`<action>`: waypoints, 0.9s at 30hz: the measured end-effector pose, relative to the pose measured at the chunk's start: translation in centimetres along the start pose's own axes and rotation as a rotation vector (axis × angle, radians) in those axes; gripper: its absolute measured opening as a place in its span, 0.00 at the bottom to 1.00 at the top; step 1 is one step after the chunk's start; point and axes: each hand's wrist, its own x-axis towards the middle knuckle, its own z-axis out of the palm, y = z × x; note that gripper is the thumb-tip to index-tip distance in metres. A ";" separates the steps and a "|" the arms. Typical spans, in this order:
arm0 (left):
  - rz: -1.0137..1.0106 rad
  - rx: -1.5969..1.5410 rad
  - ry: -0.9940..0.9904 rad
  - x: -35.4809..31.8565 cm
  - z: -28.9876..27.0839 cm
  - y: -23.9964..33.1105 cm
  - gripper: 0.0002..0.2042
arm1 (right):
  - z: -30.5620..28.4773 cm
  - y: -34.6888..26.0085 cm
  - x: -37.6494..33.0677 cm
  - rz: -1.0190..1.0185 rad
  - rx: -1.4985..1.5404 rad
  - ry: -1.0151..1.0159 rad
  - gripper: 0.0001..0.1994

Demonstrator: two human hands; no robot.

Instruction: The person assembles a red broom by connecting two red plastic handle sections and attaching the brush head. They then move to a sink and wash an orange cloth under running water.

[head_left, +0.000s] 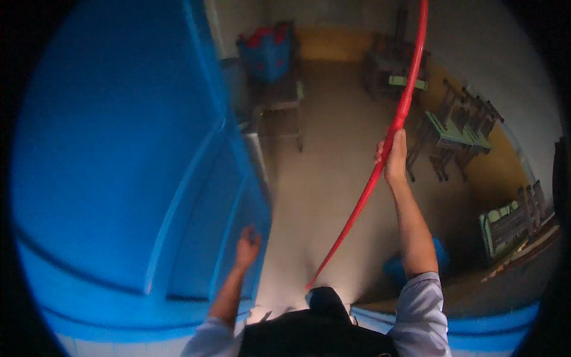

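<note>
A long red pole (pixel 364 197) slants across the view, from the top edge down toward the floor by my feet. My right hand (pixel 392 157) is wrapped round it just below a thicker joint. The pole's upper end runs out of view, so I cannot tell what it belongs to. On the left stands a large blue door (pixel 119 149) with a recessed panel. Near that door's edge is my left hand (pixel 247 245), with its fingers somewhat apart and slightly blurred. It holds nothing visible. Whether it touches the door I cannot tell.
Beyond the door, a blue crate (pixel 267 56) with red things in it sits on a desk (pixel 276 110). Stacked desks with green tops (pixel 458 132) line the right wall, with another stack (pixel 502 217) nearer. Something blue (pixel 440 256) is partly hidden behind my right forearm.
</note>
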 end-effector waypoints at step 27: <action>-0.206 0.709 1.037 31.9 -0.5 19.1 0.19 | 26.6 13.2 37.0 0.064 0.508 -1.143 0.15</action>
